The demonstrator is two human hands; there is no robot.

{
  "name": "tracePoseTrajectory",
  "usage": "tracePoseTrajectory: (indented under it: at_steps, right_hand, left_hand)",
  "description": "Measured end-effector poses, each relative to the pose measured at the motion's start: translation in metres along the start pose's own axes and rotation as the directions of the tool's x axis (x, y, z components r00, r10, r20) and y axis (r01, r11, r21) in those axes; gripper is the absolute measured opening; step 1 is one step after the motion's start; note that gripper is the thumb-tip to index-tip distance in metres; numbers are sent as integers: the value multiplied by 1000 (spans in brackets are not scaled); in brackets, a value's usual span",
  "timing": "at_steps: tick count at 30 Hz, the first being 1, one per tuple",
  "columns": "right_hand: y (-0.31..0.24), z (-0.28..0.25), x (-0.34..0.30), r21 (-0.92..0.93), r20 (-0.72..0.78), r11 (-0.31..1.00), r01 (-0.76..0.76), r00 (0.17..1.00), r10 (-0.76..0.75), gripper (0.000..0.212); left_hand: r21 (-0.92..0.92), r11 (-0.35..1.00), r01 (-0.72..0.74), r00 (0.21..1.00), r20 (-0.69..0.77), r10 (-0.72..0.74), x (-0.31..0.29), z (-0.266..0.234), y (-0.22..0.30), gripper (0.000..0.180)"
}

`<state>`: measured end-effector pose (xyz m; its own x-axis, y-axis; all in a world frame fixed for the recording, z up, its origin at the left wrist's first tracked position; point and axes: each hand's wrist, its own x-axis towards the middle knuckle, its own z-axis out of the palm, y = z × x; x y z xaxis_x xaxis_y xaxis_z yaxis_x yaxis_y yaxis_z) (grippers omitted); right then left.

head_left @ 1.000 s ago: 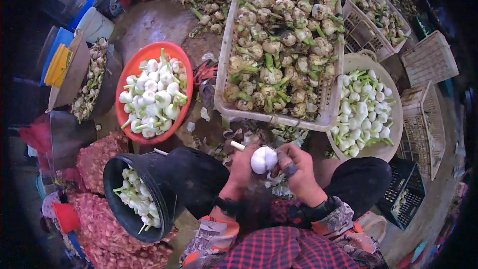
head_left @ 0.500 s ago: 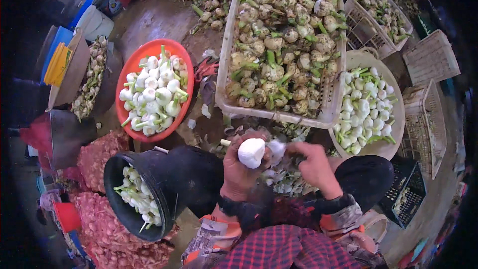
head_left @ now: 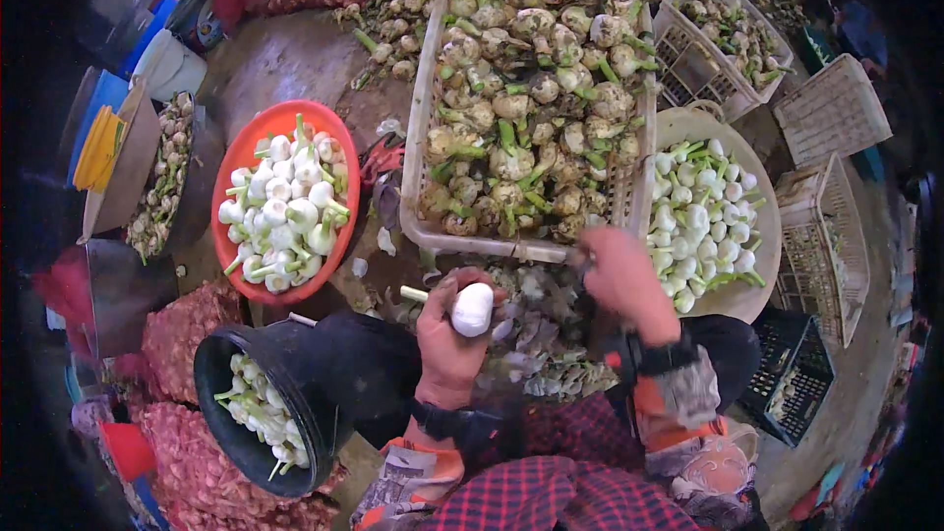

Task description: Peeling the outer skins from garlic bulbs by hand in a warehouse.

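My left hand is closed round a white peeled garlic bulb. Its pale stem sticks out on the left side of the fingers. To the right, my right hand is by the front edge of a big crate. Its fingers are curled and slightly blurred, and what they hold, if anything, is hidden. That crate is heaped with soil-stained garlic bulbs with green stems. Loose garlic skins lie in a pile below and between my hands.
An orange-red basin of clean white garlic stands at the left, and a round beige basin of garlic at the right. A black bucket with garlic tilts at the lower left beside red net sacks. Plastic crates line the right.
My right hand has moved away from the bulb, up to the crate's front edge. My left hand has turned the bulb and shifted slightly left. The whole view has shifted a little.
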<state>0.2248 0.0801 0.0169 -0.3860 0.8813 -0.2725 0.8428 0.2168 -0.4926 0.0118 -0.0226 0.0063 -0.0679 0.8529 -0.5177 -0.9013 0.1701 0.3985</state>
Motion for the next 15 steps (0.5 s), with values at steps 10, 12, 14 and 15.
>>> tracePoseTrajectory:
  at_steps: [10,12,14,15]
  right_hand:
    - [83,79,75,449,-54,868,-213,963,265,40]
    - [66,69,78,584,249,719,-376,926,283,44]
    - [84,43,38,789,-16,604,-111,979,201,46]
    - [75,23,26,560,-122,827,-50,982,141,46]
  left_hand:
    - [676,675,-294,875,475,-94,14,196,-73,49]
    - [682,656,-323,905,425,4,29,164,-78,53]
    - [631,743,-224,916,398,-62,51,138,-80,59]
    - [638,735,-228,927,374,-38,55,120,-72,62]
